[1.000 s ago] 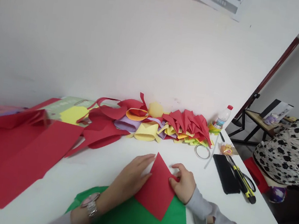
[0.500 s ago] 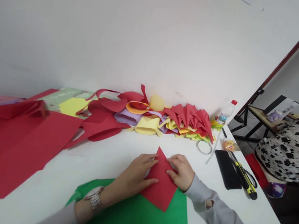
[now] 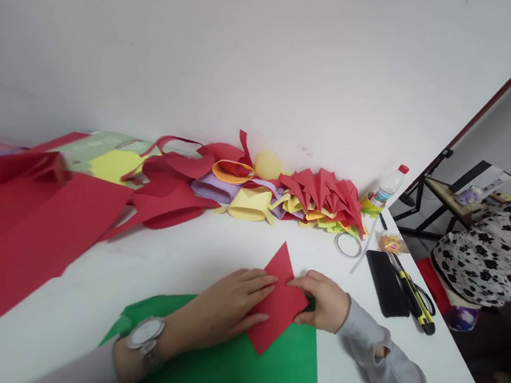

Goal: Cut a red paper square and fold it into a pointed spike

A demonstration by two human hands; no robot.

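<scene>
A diamond-shaped piece of red paper (image 3: pixel 275 307) lies partly over a green sheet (image 3: pixel 231 373) in front of me. My left hand (image 3: pixel 233 305), with a silver watch (image 3: pixel 146 335) on its wrist, rests on the paper's left side. Its fingers are stretched out and its thumb is apart, lying flat on the surface. The paper's left corner is hidden beneath this hand. At the right corner, my right hand (image 3: pixel 323 301) grips the paper between thumb and fingers, the index finger lying over the top face.
Red sheets (image 3: pixel 33 237) spread across the left. Along the wall lie rolled paper pieces (image 3: pixel 250 203) and folded red paper (image 3: pixel 324 191). To the right are a tape roll (image 3: pixel 348 245), bottle (image 3: pixel 388 187), black phone (image 3: pixel 387 284) and yellow-black cutter (image 3: pixel 415 300). Someone in floral clothing (image 3: pixel 494 254) sits beyond.
The red paper has turned clockwise, its lower corner shifting left. My right hand has moved right, from the upper right edge to the right corner. My left hand stays on the paper.
</scene>
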